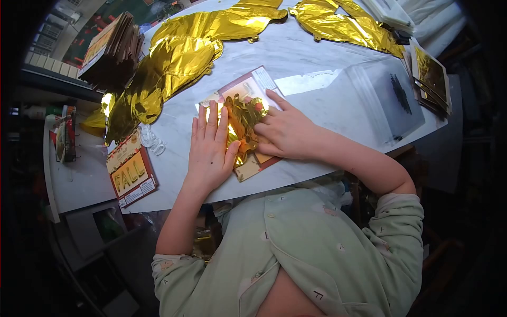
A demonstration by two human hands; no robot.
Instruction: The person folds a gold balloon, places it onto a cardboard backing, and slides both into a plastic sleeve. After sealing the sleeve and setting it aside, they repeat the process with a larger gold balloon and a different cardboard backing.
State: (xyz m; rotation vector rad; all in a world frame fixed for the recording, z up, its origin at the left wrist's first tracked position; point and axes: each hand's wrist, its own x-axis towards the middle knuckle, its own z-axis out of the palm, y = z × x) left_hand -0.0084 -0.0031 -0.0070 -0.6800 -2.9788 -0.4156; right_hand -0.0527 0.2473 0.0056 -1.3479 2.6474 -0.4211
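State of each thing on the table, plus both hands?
left hand, flat, fingers extended
right hand, fingers bent on foil
gold foil, crumpled, between hands
FALL card, face up
white string, loosely bundled
clear bag, lying flat, seal state unclear
left card stack, piled, slightly uneven

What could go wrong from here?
The crumpled gold foil under the left hand and right hand could crease or slide off the card beneath. The loose white string, close beside the FALL card, might snag if that card moves. The tall card stack looks uneven and may topple.
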